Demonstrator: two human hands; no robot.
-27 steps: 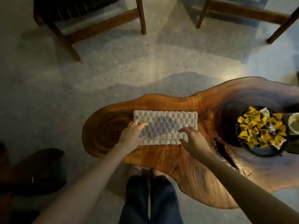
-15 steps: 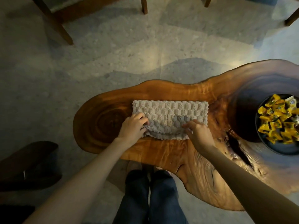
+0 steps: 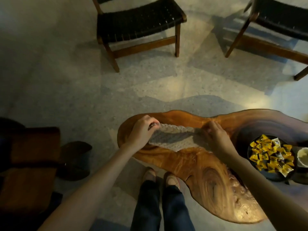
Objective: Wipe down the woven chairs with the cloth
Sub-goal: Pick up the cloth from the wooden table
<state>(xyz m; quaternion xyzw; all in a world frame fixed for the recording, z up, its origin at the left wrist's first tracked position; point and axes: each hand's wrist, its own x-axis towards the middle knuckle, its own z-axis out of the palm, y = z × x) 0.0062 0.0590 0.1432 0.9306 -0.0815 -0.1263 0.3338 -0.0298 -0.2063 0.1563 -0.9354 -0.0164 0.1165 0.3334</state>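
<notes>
The cloth (image 3: 175,139) was pale and bumpy, with a knobbly knit all over it. It was over the left end of the table (image 3: 208,180). The left hand (image 3: 141,130) had its fingers curled tight and pinched the cloth's far left corner. The right hand (image 3: 216,139) pinched the far right corner the same way. The far edge of the cloth was lifted up between the two hands, and its near edge hung down to the wood.

The table was a thick slab of shiny orange-brown wood. It had a wavy edge and round rings in the grain. On its right end sat a dark round bowl (image 3: 273,178) full of small yellow wrapped sweets (image 3: 270,157). Just beside the bowl was a pale cup (image 3: 302,155).

Well past the far side of the table stood a woven chair (image 3: 138,22). Its seat was black woven cord and its legs were brown wood. A second woven chair (image 3: 280,22) of the same kind stood past the table's right end.

The floor (image 3: 66,80) was grey, speckled stone with patches of light on it. At the near side of the table were the person's tan shoes (image 3: 150,174) and dark blue trouser legs. To the left of the table sat something big, brown and blurry (image 3: 30,164); I could not tell what it was.
</notes>
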